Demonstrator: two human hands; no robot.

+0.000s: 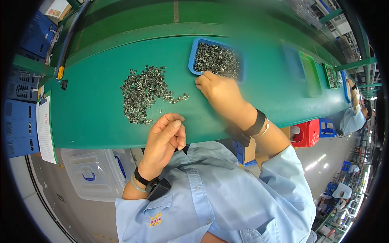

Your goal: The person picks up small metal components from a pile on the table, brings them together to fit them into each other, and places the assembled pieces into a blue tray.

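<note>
A loose pile of several small grey metal parts [142, 92] lies spread on the green table [93, 117]. A blue tray [193, 56] behind it holds many more of the same parts. My right hand [219, 91] rests on the table at the tray's near edge, fingers curled, fingertips beside a short trail of parts; whether it pinches one is unclear. My left hand [165, 137] hovers at the table's front edge just below the pile, fingers loosely curled together, nothing visible in them.
A clear plastic bin with a blue handle [91, 174] sits under the table. Blue crates [20, 121] stand at the left, a paper sheet [45, 129] hangs there. More trays [331, 76] and a seated person [352, 119] are along the table's right; a red stool [306, 133] is nearby.
</note>
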